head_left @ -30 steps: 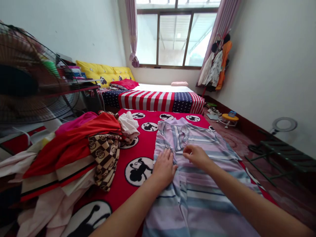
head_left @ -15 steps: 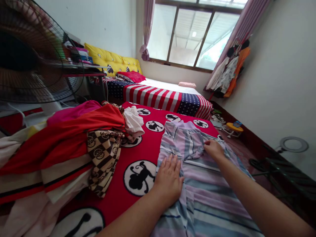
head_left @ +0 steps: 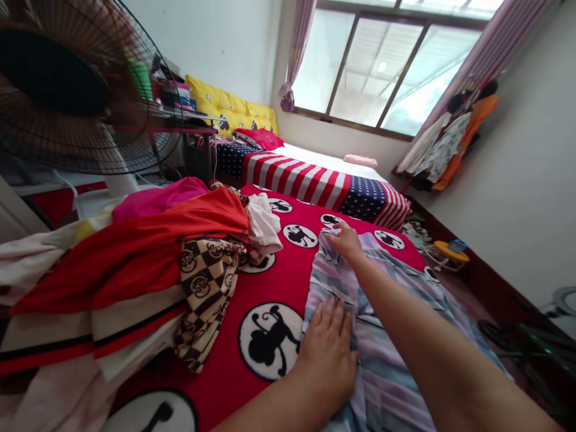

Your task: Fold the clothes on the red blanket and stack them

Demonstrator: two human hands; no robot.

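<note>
A shirt-like garment (head_left: 382, 348) with lilac, grey and blue stripes lies spread on a red blanket (head_left: 220, 342) patterned with black monkeys in white circles. My left hand (head_left: 328, 351) rests flat on its left part, fingers stretched out. At the garment's far left corner, my right hand (head_left: 344, 240) has its fingers closed on the cloth. The right forearm crosses over the garment and hides part of it. To the left is a heap of clothes, with a red garment (head_left: 148, 240) and a brown checked cloth (head_left: 209, 288) on top.
A large fan (head_left: 67, 84) stands at the left, beyond the clothes. Behind the blanket is a bed with a stars-and-stripes cover (head_left: 297, 180). A yellow stool (head_left: 451, 252) stands at the right, below clothes (head_left: 459, 141) hanging by the wall.
My right hand has moved from the garment's middle right to its far left corner. My left hand stays flat on the cloth. The view has shifted slightly left.
</note>
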